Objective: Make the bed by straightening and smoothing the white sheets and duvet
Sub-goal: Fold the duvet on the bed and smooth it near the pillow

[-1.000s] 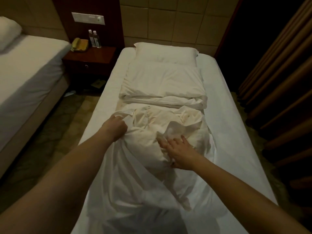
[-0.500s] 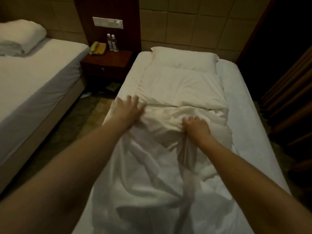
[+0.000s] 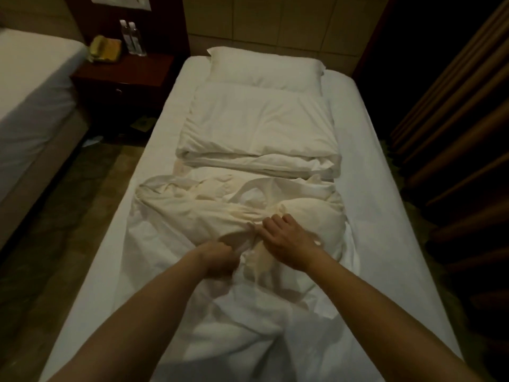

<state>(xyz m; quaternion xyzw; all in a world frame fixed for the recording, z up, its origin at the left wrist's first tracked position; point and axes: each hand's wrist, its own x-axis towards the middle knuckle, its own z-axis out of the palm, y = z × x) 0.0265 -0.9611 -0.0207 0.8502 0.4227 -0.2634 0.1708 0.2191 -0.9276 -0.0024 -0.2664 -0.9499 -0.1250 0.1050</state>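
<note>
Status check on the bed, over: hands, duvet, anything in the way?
Left hand gripping bunched cover; right hand resting, fingers spread, on crumpled duvet. Duvet heaped mid-bed, not smoothed. Folded bedding lies below the pillow, where the duvet must spread.

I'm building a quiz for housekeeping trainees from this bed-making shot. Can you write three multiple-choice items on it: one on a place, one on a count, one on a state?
1. Where does the pillow lie?
A. At the head of the bed, by the wall
B. On the floor
C. On the nightstand

2. How many bottles stand on the nightstand?
A. None
B. Two
C. Five

3. What state is the duvet in mid-bed?
A. Spread flat and smooth
B. Bunched and wrinkled under the hands
C. Hanging off onto the floor

Answers:
1 A: the pillow sits at the far end against the wall panels.
2 B: two clear bottles stand side by side near the yellow telephone.
3 B: the left hand has a grip on a fold, the right hand rests on crumpled fabric.
</note>
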